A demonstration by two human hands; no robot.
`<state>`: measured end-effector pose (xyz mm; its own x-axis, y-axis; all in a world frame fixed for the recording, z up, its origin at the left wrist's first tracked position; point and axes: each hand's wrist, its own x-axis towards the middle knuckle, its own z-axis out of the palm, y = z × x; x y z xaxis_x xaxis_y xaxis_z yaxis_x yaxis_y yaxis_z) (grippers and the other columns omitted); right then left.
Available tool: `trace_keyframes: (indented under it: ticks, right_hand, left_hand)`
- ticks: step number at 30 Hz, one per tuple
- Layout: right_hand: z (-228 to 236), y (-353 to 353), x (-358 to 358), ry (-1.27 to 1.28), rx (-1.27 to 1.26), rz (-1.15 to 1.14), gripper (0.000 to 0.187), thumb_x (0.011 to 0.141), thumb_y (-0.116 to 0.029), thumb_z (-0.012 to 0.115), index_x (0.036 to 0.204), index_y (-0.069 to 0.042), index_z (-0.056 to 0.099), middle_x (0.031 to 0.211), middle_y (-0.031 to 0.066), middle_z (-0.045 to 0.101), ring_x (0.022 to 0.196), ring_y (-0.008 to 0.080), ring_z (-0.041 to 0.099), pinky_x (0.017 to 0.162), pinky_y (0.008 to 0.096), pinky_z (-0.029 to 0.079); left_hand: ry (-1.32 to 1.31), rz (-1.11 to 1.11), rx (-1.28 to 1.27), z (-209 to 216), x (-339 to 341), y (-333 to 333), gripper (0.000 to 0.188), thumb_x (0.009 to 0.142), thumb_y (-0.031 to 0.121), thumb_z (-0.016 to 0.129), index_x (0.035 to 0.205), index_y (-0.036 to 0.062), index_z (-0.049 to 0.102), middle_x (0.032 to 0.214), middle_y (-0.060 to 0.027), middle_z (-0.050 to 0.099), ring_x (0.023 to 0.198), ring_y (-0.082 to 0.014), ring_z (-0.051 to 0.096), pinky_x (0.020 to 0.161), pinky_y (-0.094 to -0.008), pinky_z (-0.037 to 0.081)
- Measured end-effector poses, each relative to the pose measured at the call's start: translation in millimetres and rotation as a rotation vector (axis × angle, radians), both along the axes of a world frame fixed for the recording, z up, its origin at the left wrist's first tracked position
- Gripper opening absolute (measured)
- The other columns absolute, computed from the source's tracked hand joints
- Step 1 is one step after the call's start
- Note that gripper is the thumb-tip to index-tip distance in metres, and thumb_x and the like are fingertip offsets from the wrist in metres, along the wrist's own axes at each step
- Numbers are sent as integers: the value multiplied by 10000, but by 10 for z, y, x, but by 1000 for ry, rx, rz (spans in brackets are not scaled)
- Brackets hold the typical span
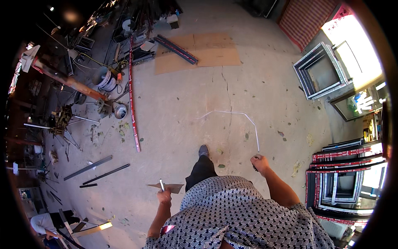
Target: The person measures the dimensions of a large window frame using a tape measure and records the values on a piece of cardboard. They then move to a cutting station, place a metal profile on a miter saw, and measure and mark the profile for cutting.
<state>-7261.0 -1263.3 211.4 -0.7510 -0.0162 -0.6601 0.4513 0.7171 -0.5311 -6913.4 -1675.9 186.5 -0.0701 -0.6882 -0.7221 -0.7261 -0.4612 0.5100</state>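
My left hand (pixel 164 196) is closed round a white pen-like stick (pixel 161 184) that points up, and a flat brown piece of cardboard (pixel 176 188) sticks out on both sides of it. On the other side of my body, my right hand (pixel 260 163) is curled shut with something small and dark at its underside, too hidden to name. A thin white bent line (pixel 248 117), a strip or a drawn mark, runs over the floor and ends just ahead of my right hand. One dark shoe (pixel 203 150) of mine stands between the hands.
A long red-and-white bar (pixel 133 95) lies ahead on the left, near a metal bowl (pixel 120 111) and a white bucket (pixel 106 79). Dark bars rest on flat cardboard (pixel 217 47). Window frames (pixel 321 70) lean at the right. Another person (pixel 45 224) bends at lower left.
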Motion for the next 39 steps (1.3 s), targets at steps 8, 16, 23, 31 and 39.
trace_keyframes:
  ticks: [8, 16, 23, 31, 39]
  right_hand:
    - [-137, 449, -721, -225, -23, -484, 238, 844, -214, 649, 761, 7, 682, 610, 83, 604, 512, 211, 577, 478, 389, 443]
    - [-640, 42, -3238, -317, -7, -341, 310, 855, -286, 661, 742, 2, 682, 672, 110, 655, 551, 224, 604, 517, 402, 464]
    - [85, -1553, -6830, 132, 20, 24, 336, 868, -313, 632, 978, -24, 763, 730, 92, 707, 646, 177, 654, 603, 353, 510]
    - [657, -3008, -9171, 341, -174, 106, 205, 912, -244, 661, 943, -59, 746, 699, 8, 645, 583, 90, 571, 518, 297, 446]
    - [-33, -2804, -9750, -219, 277, 309, 242, 854, -240, 632, 734, -41, 701, 575, 84, 639, 508, 206, 617, 482, 381, 478]
  left_hand:
    - [280, -51, -211, 774, -3234, -1776, 218, 928, 207, 717, 789, 101, 587, 648, 39, 499, 548, -96, 415, 521, -328, 315]
    - [223, -91, -165, 706, -5284, -1779, 208, 969, 259, 715, 849, 107, 638, 641, 37, 498, 453, -85, 373, 419, -311, 291]
    - [10, 109, 31, 658, -5898, -1428, 257, 940, 281, 713, 792, 139, 558, 592, 33, 433, 420, -100, 367, 396, -315, 264]
    - [-10, 173, 30, 447, -7457, -1906, 254, 950, 283, 709, 812, 113, 581, 589, 21, 440, 430, -118, 382, 406, -339, 287]
    - [182, 112, 48, 361, -9797, -3128, 243, 905, 252, 720, 814, 44, 632, 666, 6, 531, 613, -92, 425, 520, -331, 334]
